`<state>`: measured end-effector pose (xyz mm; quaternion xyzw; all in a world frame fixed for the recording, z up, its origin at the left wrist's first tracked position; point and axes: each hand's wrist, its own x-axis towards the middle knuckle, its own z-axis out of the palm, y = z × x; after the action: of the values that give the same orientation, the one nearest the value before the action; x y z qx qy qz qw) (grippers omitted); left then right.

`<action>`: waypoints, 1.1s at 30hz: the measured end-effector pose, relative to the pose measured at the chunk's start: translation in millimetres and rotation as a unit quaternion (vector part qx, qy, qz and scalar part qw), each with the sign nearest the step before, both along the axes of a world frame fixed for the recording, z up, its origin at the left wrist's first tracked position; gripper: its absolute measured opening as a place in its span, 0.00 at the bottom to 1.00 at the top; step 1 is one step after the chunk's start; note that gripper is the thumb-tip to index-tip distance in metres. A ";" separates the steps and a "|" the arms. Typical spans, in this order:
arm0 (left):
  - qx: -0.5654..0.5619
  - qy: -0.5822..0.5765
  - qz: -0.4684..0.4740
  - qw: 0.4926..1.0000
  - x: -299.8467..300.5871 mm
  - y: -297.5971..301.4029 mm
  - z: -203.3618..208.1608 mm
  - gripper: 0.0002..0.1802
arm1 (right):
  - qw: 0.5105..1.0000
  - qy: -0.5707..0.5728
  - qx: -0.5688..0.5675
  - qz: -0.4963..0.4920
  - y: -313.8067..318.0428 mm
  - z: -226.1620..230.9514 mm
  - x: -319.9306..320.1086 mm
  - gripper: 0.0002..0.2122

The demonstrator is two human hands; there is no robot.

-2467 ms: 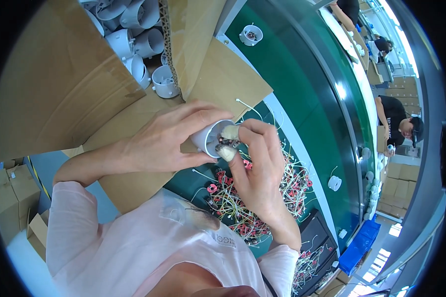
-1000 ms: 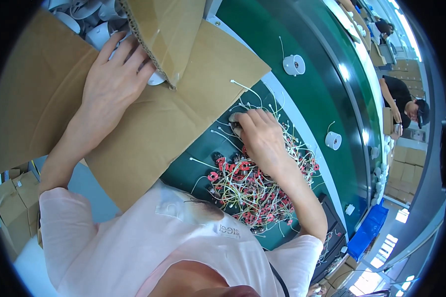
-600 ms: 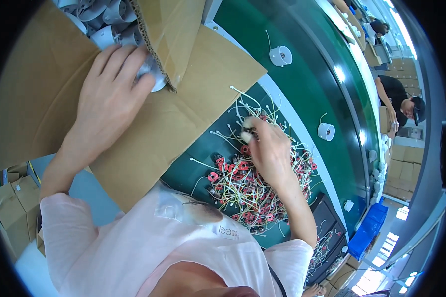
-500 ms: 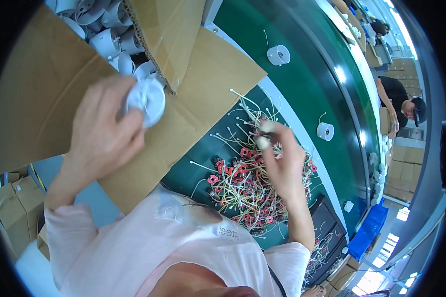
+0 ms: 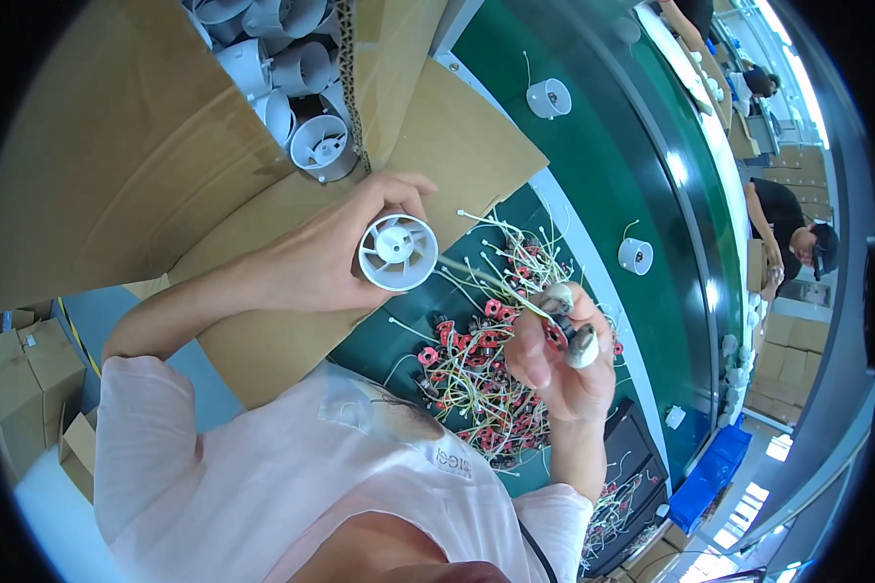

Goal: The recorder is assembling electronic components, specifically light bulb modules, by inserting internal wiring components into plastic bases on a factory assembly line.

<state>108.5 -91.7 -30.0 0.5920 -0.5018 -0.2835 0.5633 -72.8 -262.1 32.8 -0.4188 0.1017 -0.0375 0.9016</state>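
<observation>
My left hand (image 5: 345, 248) is closed around a white plastic fan housing (image 5: 399, 252), its spoked open end facing up. To its right, my right hand (image 5: 576, 374), with white finger covers on some fingertips, pinches a small motor (image 5: 556, 334) with a red and black body. Pale wires from that motor stretch toward the housing, with the two parts held apart. Beneath the right hand lies a heap of similar red and black motors (image 5: 486, 389) with tangled pale wires on the green table. Beyond my left hand, a cardboard box (image 5: 204, 165) contains several white housings (image 5: 323, 146).
A flat cardboard sheet (image 5: 476, 146) lies under my left hand. Past a metal rail, a green conveyor (image 5: 593, 175) carries two white housings with wires. A black tray (image 5: 632, 457) with more wired parts and a blue bin (image 5: 712, 476) stand at right. A co-worker (image 5: 792, 228) is across the line.
My left hand has brought the white housing away from the box, rightward, and turned its spoked end up. My right hand has lifted a motor from the heap.
</observation>
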 end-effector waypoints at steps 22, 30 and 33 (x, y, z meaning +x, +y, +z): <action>0.080 -0.012 0.072 0.994 -38.0 -47.4 -4.7 0.34 | 0.980 0.000 0.199 -0.020 -28.0 -24.8 -21.1 0.19; 0.040 -0.095 0.066 0.992 -36.9 -48.3 0.3 0.36 | 0.981 0.014 0.190 -0.046 -26.1 -29.9 -20.0 0.19; 0.010 -0.066 0.072 0.995 -38.0 -48.5 0.1 0.34 | 0.987 0.030 0.120 -0.100 -23.3 -22.3 -17.5 0.17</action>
<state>70.4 -140.1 -29.9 0.6495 -0.4916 -0.2072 0.5419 -90.3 -285.4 10.4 -0.2966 0.1740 -0.1024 0.9334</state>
